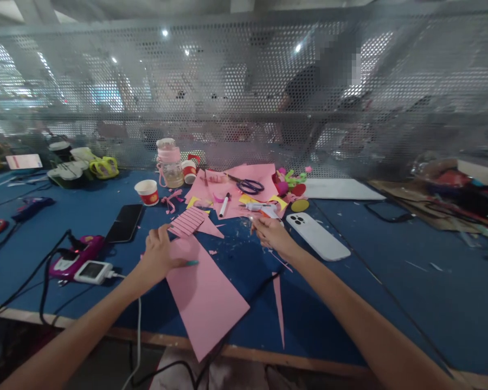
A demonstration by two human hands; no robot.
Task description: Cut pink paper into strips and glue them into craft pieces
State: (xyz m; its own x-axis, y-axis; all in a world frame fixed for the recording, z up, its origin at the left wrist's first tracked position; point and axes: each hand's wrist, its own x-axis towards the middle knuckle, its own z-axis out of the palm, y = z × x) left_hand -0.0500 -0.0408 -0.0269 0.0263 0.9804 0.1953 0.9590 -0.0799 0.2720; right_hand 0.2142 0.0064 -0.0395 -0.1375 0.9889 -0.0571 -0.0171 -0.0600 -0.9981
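Left hand (159,253): arm stretched forward, palm down on the top corner of the pink paper sheet (205,295) on the desk (390,260). Fingers loosely spread. A teal tip (192,263) shows at the thumb, can't tell if it's gripped. Lined pink piece (187,221) sits just past the fingertips. Right hand (270,233): fingers curled narrow, contents unclear. White phone (317,235) is just outboard.

Left to right: power bank (92,271), paper sheet (205,295), phone (318,236); scissors (249,186) behind.

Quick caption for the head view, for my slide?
Left hand pressing a pink paper sheet on the blue table; right hand beside a white phone.
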